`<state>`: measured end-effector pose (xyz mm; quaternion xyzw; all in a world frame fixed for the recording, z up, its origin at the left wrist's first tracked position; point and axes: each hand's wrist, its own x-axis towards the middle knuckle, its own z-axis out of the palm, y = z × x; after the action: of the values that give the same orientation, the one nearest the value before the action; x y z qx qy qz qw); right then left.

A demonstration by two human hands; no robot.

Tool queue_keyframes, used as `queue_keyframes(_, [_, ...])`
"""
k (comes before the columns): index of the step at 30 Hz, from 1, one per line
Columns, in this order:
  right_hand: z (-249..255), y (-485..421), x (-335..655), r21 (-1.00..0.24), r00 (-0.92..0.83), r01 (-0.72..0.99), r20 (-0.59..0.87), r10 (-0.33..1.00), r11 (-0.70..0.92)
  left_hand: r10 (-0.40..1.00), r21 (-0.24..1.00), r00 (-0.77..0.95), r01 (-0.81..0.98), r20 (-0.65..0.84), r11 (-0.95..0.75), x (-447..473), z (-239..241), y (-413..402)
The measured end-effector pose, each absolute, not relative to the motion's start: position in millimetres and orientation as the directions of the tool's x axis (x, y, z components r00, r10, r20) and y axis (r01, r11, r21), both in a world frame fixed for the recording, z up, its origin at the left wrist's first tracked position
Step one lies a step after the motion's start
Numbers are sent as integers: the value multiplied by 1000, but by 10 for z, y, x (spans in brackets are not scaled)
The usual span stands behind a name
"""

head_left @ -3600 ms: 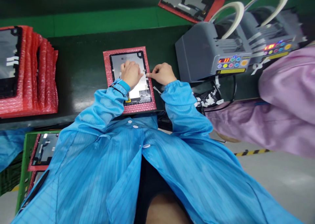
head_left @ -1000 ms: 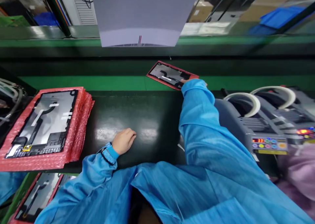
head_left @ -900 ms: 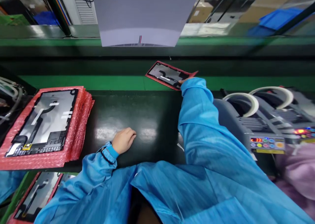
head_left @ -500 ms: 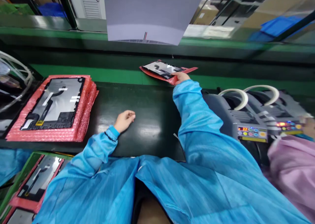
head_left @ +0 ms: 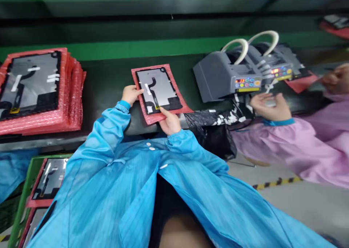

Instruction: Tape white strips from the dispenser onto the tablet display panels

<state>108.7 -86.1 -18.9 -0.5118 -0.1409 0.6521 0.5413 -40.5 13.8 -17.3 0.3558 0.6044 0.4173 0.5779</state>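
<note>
Red bubble wrap (head_left: 149, 118) carries a dark panel (head_left: 158, 90) mid-tabletop (head_left: 106, 84), its long axis running near to far. The left hand (head_left: 131, 94) pinches the wrap's left edge, and the right hand (head_left: 169, 121) grips its near edge. A stack (head_left: 27, 81) of similar panels lies well to the left.

Both blue-sleeved arms bend forward, the left hand (head_left: 131, 94) farther out with its thumb pinching, the right hand (head_left: 169, 121) nearer the body, fingers gripping.

Dark tablet back panel (head_left: 159, 90) on red bubble-wrap sheet (head_left: 152, 118), slightly tilted, bench edge
</note>
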Motion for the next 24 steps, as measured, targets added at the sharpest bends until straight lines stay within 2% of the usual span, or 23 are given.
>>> queue_keyframes(2, [-116, -1078, 1299, -693, -163, -380, -602, 782, -613, 927, 927, -73, 53, -368, 372, -507, -187, 8])
queue_keyframes(3, [-70, -1153, 1447, -691, -240, -253, -633, 736, -677, 936, 929, -71, 115, -345, 352, -556, -189, -45])
queue_keyframes(4, [-22, -1202, 1618, -711, -230, -159, -648, 726, -685, 946, 926, -68, 191, -318, 325, -599, -186, -88])
queue_keyframes(5, [27, -1225, 1804, -754, -128, -119, -634, 763, -646, 956, 913, -65, 283, -286, 293, -632, -177, -122])
queue_keyframes(7, [119, -1196, 2188, -877, 265, -148, -480, 836, -457, 974, 849, -74, 478, -214, 223, -665, -137, -172])
queue_keyframes(8, [159, -1150, 2366, -923, 458, -167, -383, 802, -346, 981, 804, -83, 562, -177, 193, -665, -108, -191])
queue_keyframes(10, [216, -1014, 2658, -957, 653, -186, -289, 699, -222, 986, 721, -96, 673, -136, 165, -639, -36, -223])
queue_keyframes(14, [201, -695, 2959, -962, 716, -197, -272, 643, -188, 984, 619, -79, 769, -159, 162, -600, 81, -257])
queue_keyframes(17, [106, -558, 3052, -981, 769, -83, -174, 616, -173, 995, 488, -67, 868, -67, 92, -656, 89, -223])
queue_keyframes(19, [55, -564, 3073, -987, 805, 89, -10, 593, -137, 998, 421, 25, 906, 59, -48, -713, 54, -161])
queue_keyframes(21, [47, -631, 3035, -958, 796, 275, 176, 580, -86, 963, 389, 211, 883, 169, -262, -754, -5, -68])
queue_keyframes(24, [99, -729, 2819, -914, 685, 405, 290, 669, -18, 831, 365, 517, 747, 207, -556, -759, -127, 116])
